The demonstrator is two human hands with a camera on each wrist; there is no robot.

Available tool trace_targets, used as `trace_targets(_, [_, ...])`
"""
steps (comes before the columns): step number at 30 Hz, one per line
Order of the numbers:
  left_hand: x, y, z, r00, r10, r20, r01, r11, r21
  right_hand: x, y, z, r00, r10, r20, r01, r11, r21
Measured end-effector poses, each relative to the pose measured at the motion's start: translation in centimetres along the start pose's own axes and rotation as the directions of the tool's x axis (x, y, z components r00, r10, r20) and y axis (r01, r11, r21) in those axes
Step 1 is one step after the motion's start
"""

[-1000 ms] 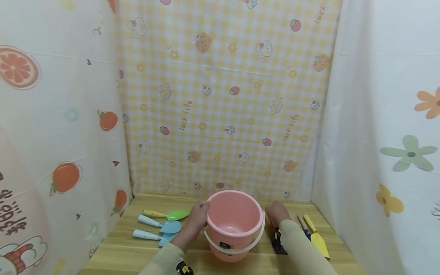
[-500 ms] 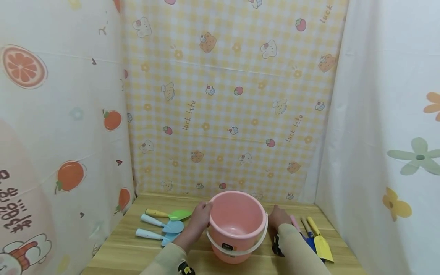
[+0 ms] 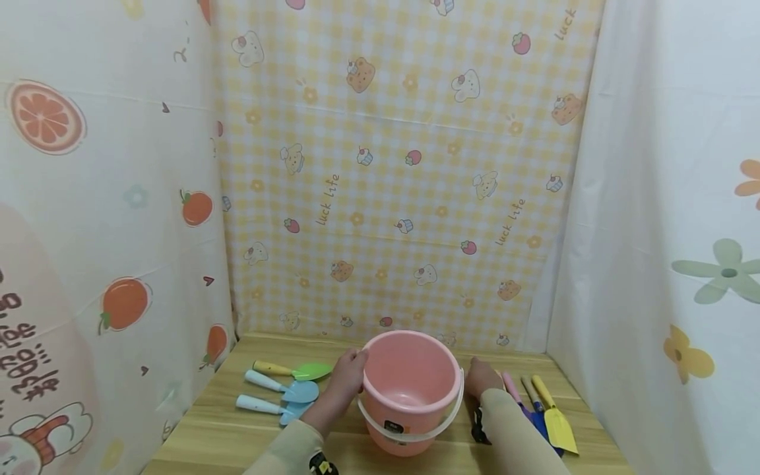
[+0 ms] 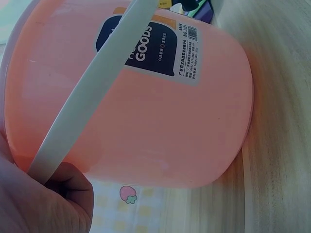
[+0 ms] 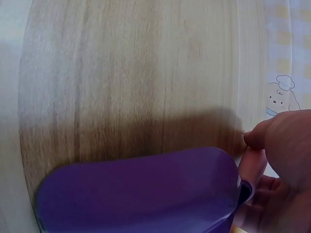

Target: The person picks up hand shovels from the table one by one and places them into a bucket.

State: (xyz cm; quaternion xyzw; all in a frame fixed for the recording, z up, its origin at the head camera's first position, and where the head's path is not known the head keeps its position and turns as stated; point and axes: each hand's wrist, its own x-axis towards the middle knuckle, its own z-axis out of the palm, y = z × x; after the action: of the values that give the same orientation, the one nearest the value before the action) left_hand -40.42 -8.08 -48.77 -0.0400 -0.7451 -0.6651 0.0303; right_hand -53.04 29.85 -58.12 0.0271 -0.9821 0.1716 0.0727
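Observation:
A pink bucket with a white bail handle stands upright at the front middle of the table. My left hand grips its left rim; in the left wrist view the fingers curl beside the bail's end, close to the labelled wall. Right of the bucket, my right hand is low over the table. In the right wrist view its thumb and fingers hold a purple trowel at the neck, the blade pointing toward me. The sleeve hides that blade in the head view, where a pink handle shows beside the hand.
Right of the hand lie a blue trowel with a wooden handle and a yellow trowel. On the left are a green trowel and two light blue trowels. Patterned cloth walls the table on three sides.
The purple blade left of my right sleeve has gone from sight, and the pink handle shows right of the hand. The left hand keeps its grip. The head view has shifted slightly.

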Motion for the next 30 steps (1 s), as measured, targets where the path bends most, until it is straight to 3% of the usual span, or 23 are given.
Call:
trace_targets(7, [-0.1, 0.0, 0.2, 1.0, -0.005, -0.001, 0.005, 1.0, -0.007, -0.7, -0.7, -0.6, 1.0, -0.015, 0.009, 0.015, 1.0, -0.018])
trace_targets(17, [-0.1, 0.2, 0.1, 1.0, 0.002, -0.008, -0.002, 1.0, 0.007, -1.1, -1.9, -1.7, 0.997, -0.062, -0.035, 0.063, 0.998, 0.031])
trace_targets(23, [-0.1, 0.2, 0.1, 1.0, 0.007, -0.006, -0.007, 1.0, 0.002, -0.5, -2.1, -2.0, 0.997, -0.063, -0.049, 0.069, 0.987, 0.145])
trace_targets(30, [-0.3, 0.3, 0.1, 1.0, 0.007, -0.005, -0.007, 1.0, 0.009, -0.5, -3.2, -3.5, 0.994, -0.062, -0.091, 0.086, 0.952, 0.292])
